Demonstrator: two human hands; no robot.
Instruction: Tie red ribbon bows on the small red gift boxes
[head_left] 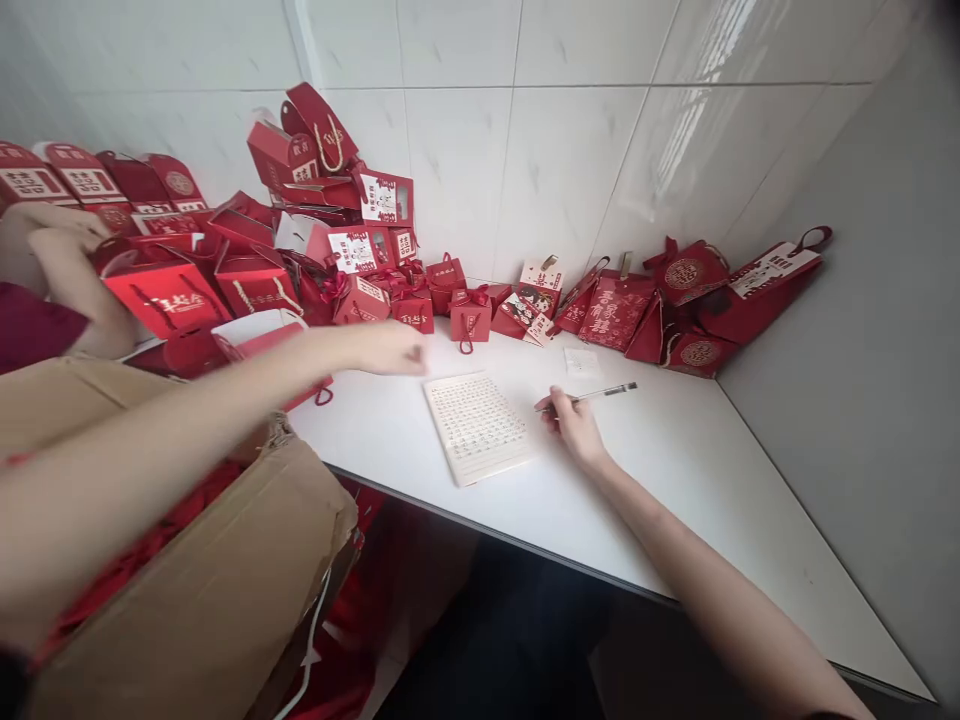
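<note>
My right hand (574, 425) is closed around a pen (611, 391), whose capped-looking end points to the right. It rests on the white table just right of an open notebook (480, 425), which is filled with rows of handwriting down to a few blank lines at the bottom. My left hand (388, 347) is above the table near the notebook's upper left corner, apart from it. Motion blurs that hand; its fingers look curled, but I cannot make out anything in them. Nearby stands a small red gift box (471, 318) with a cord handle.
Red gift boxes (360, 250) are piled along the tiled wall at left; red gift bags (615, 308) lean at right. A small paper slip (581, 362) lies beyond the notebook. A cardboard carton (225, 560) stands at lower left. Another person's hands (64, 235) are at far left.
</note>
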